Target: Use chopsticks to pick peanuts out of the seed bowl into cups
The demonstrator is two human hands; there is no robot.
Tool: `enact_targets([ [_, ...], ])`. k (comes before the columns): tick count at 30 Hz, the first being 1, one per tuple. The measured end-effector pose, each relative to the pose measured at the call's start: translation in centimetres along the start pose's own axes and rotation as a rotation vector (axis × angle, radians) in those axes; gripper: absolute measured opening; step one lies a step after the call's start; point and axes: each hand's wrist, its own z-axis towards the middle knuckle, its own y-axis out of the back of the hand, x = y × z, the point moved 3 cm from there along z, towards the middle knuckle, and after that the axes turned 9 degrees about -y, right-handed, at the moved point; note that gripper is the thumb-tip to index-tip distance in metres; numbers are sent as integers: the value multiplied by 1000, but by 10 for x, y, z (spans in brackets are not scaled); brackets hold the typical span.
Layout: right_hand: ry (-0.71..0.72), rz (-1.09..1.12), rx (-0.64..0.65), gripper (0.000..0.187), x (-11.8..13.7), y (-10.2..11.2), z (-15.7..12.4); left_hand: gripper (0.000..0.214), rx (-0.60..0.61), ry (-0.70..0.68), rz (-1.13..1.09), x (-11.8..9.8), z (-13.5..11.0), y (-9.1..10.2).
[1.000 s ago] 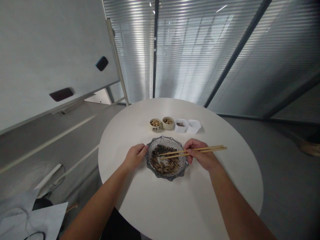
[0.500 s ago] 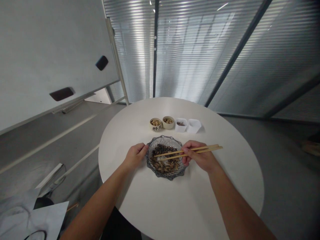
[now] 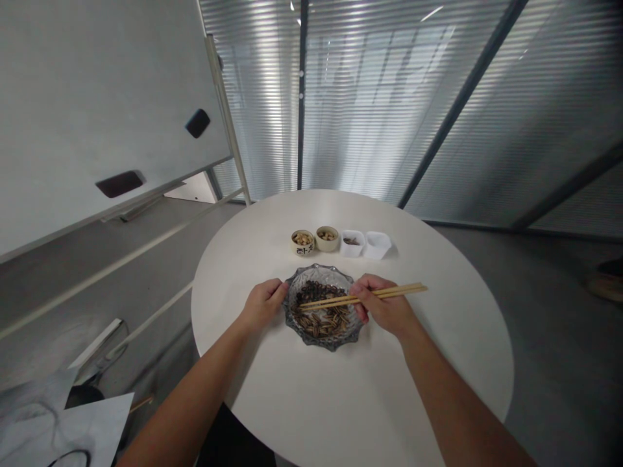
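A scalloped glass bowl (image 3: 333,342) stands on the round white table, holding dark seeds (image 3: 318,290) toward the back and striped sunflower seeds (image 3: 324,322) toward the front. My left hand (image 3: 265,301) grips the bowl's left rim between thumb and fingers. In my right hand (image 3: 382,303), closed over the bowl's right side, is a pair of wooden chopsticks (image 3: 335,301). Their tips lie close together among the seeds at the bowl's left inner side. Whether a seed is pinched between them is too small to tell.
Behind the bowl stand two small cream cups (image 3: 302,244) with nuts, a white dish (image 3: 352,244) with a few seeds, and a bare white dish (image 3: 378,245). A whiteboard (image 3: 107,97) on a stand is at the left, beyond the table (image 3: 311,395).
The chopstick tips have come together, and their front ends have shifted slightly left. My right hand moved a little left; my left hand stays on the bowl.
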Motion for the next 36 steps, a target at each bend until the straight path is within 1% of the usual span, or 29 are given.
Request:
enact_targets([
  [3,28,9,-40,44,0,-2,0,47,-3,-2,-10,1,0,-1],
  [6,43,75,-85,46,2,-1,1,47,-5,5,-23,2,0,-2],
  [10,43,201,-159,43,1,6,6,47,-18,7,-40,0,0,-2],
  [15,101,487,-388,40,2,28,15,47,-15,10,-49,-5,0,-1],
  [19,164,612,-566,37,1,49,21,47,-21,13,-47,-4,0,-1],
  [23,245,576,-748,38,-3,68,26,47,-15,-4,-41,-4,1,-1],
  [26,275,503,-828,40,-6,77,30,47,-19,-18,-33,-6,1,1],
  [29,248,460,-843,40,-10,78,35,47,-13,-10,-26,-5,0,0],
  [33,232,413,-836,41,-13,74,38,46,-4,2,-14,-5,0,0],
  [36,230,391,-835,38,-13,71,39,47,7,-2,-13,-5,1,0],
])
